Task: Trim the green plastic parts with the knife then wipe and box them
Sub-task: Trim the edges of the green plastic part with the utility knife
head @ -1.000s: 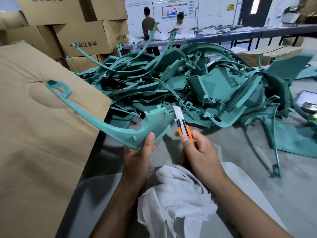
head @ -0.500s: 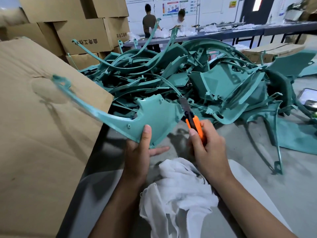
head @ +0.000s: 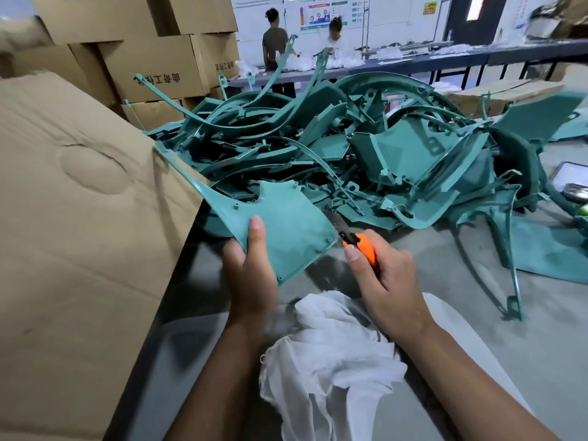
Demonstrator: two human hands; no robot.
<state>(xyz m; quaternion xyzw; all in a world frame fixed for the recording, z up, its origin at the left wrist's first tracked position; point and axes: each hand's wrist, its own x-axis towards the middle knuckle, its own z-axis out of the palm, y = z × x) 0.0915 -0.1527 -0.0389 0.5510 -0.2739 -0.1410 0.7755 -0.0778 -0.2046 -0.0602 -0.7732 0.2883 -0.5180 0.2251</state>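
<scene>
Left hand [head: 251, 275] grips green part [head: 286, 230] above table, thumb on face. Right hand [head: 386, 281] clasps orange knife [head: 359, 245], blade at part's right edge. Advice: shave edge lightly, stroke away from thumb. Cloth [head: 331, 351] below, box [head: 79, 218] left.

The knife [head: 356, 241] blade slips behind the green part [head: 286, 230], mostly hidden. The right hand [head: 386, 281] covers the handle. The cardboard box [head: 79, 233] runs off the left edge.
</scene>
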